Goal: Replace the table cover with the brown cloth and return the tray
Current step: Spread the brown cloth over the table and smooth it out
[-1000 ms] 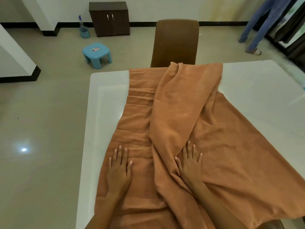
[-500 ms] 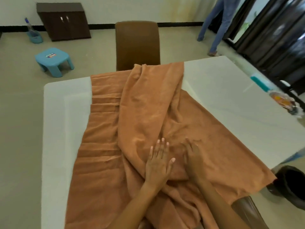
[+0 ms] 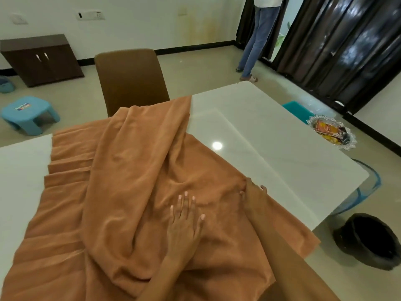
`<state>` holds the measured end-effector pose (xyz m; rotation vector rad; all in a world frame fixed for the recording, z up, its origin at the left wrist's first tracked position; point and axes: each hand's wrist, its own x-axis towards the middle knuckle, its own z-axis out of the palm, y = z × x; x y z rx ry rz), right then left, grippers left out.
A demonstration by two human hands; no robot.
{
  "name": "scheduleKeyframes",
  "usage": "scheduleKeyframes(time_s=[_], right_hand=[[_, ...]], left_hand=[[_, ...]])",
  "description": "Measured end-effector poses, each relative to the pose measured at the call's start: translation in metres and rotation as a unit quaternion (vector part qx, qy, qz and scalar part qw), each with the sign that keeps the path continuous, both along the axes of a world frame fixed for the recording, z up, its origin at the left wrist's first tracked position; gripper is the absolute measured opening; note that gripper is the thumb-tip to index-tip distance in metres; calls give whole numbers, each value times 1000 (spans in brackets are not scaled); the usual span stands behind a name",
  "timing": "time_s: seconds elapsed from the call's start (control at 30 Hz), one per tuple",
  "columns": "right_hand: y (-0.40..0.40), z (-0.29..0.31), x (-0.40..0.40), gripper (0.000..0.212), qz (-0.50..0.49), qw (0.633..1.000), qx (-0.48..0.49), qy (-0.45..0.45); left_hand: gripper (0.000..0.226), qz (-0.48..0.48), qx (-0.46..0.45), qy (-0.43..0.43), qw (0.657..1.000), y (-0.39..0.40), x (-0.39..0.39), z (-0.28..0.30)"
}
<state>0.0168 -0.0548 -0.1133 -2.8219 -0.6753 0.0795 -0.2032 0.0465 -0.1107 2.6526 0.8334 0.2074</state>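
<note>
The brown cloth (image 3: 134,192) is laid in folds across the white counter (image 3: 271,148), with the counter's right part and left edge left bare. The left hand (image 3: 184,222) is pressed flat on the cloth, fingers straight and spread, nothing held. The right hand (image 3: 252,194) is placed at the cloth's right edge, where cloth meets bare counter; its fingers are turned down onto the fabric, and whether the edge is pinched cannot be told. The tray (image 3: 333,132), loaded with packets, is seen beyond the counter's right edge; what carries it cannot be told. A brown chair (image 3: 130,79) is positioned at the far side of the counter.
</note>
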Motion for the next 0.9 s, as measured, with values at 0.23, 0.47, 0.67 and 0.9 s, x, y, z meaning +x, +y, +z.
scheduleKeyframes(time_s=[0.23,0.47,0.67,0.9], right_hand=[[-11,11,-5,11,6,990,143,5],[-5,33,-152,3,304,918,251,-33],[4,64,-140,11,263,935,192,141],[83,25,-75,64,116,949,115,269]], left_hand=[[67,11,4,-43,999,-7,29,6],[94,214,-133,-122,960,14,34,30],[28,201,-4,-6,980,28,11,0],[50,210,18,-142,967,43,-19,12]])
